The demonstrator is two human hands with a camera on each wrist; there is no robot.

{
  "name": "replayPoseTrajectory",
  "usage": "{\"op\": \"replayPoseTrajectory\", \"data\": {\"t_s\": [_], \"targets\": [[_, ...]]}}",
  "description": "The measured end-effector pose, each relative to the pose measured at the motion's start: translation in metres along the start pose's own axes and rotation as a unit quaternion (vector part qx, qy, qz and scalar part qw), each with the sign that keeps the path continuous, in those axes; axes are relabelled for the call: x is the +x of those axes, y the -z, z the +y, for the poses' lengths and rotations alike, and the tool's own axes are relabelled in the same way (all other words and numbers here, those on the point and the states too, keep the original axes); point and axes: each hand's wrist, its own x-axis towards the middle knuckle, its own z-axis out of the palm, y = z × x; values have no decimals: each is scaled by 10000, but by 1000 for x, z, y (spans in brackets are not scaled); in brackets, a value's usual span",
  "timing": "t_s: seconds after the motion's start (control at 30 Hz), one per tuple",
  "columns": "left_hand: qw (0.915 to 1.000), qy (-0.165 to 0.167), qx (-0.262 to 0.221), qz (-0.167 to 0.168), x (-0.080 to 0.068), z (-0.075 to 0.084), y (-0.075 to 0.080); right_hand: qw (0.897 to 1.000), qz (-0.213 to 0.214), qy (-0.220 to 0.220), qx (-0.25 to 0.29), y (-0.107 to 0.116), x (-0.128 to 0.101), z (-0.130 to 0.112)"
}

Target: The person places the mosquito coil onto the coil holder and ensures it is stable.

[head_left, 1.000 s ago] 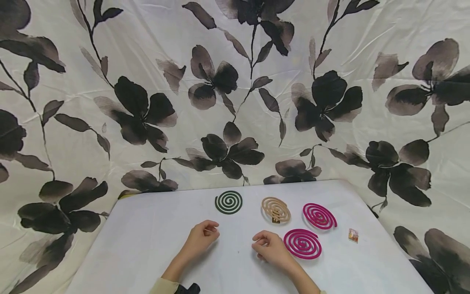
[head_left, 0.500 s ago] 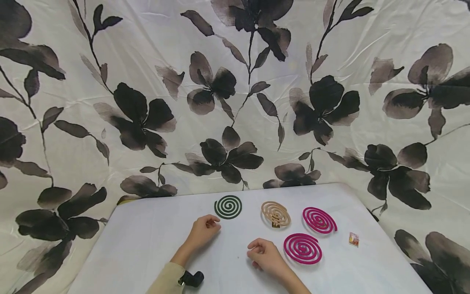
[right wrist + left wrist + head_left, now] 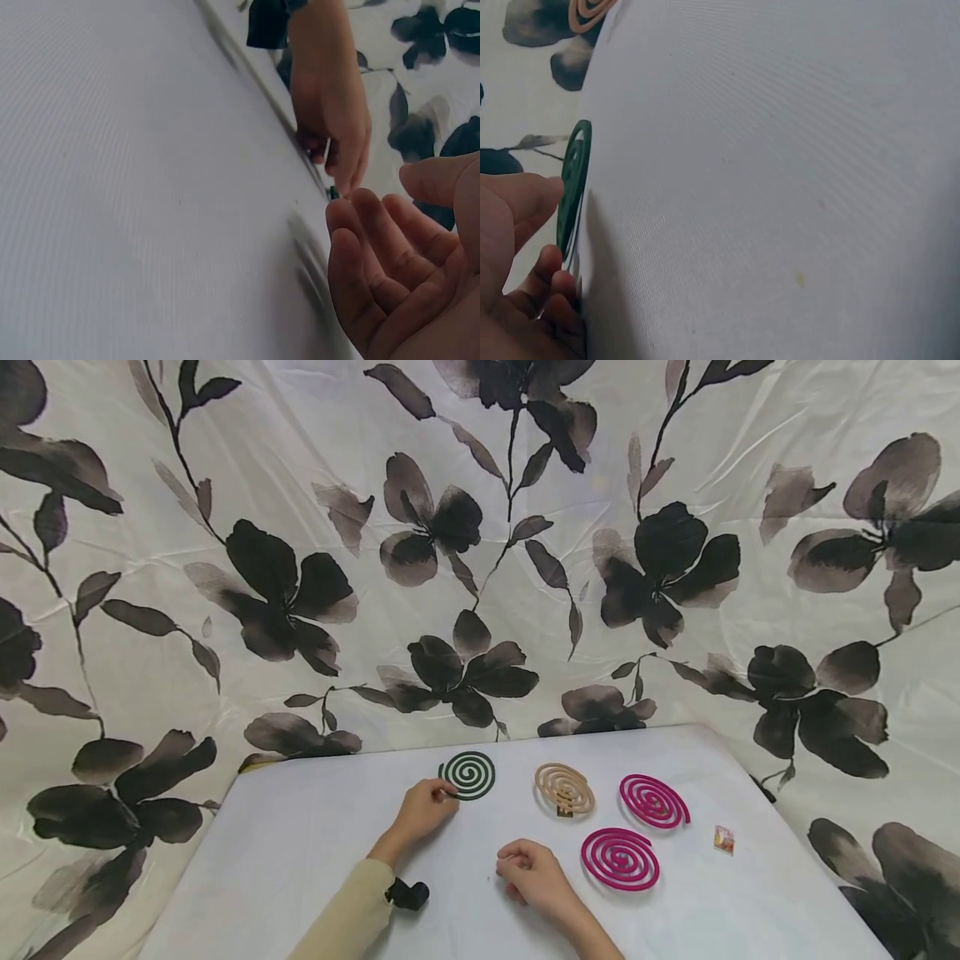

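A green spiral mosquito coil (image 3: 467,776) lies toward the back of the white table. My left hand (image 3: 423,810) has its fingertips at the coil's near left edge. In the left wrist view, one fingertip overlaps the green coil (image 3: 574,184), with a gap between thumb and fingers; any firm hold is not visible. Over the table at the front middle, my right hand (image 3: 534,875) hangs with loosely bent fingers and holds nothing. Right of it lies a magenta coil (image 3: 620,858). A second magenta coil (image 3: 654,802) and a tan coil (image 3: 564,788) lie farther back.
At the right is a small printed square (image 3: 723,840). A small dark label (image 3: 565,810) shows at the tan coil's near edge. Behind the table (image 3: 270,852) hangs a floral cloth (image 3: 450,593). A black device (image 3: 407,895) sits on the left wrist.
My left hand has moved forward to the green coil's edge. The right hand has shifted slightly left. The coils lie where they were.
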Motion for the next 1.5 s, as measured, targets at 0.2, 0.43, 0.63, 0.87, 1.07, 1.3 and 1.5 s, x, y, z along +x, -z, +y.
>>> {"op": "replayPoseTrajectory", "data": {"t_s": [0.2, 0.43, 0.63, 0.87, 1.07, 1.3, 1.5], "targets": [[9992, 96, 377, 85, 2, 6, -3, 9996, 80, -159, 227, -3, 5, 2], [9966, 384, 705, 205, 6, 6, -8, 9991, 161, -220, 312, -9, 5, 0], [9941, 640, 834, 280, 11, 4, -14, 9989, 136, -206, 407, -11, 4, -1], [9926, 613, 1011, 285, 11, 8, -14, 9987, 159, -233, 430, -9, 4, -3], [9922, 564, 1076, 269, 9, 8, -16, 9988, 171, -243, 398, -6, 7, -2], [9944, 336, 942, 342, 2, 8, -14, 9988, 226, -215, 381, -6, 11, -3], [9948, 200, 944, 333, -2, 7, -15, 9988, 256, -243, 354, -6, 15, -6]]}}
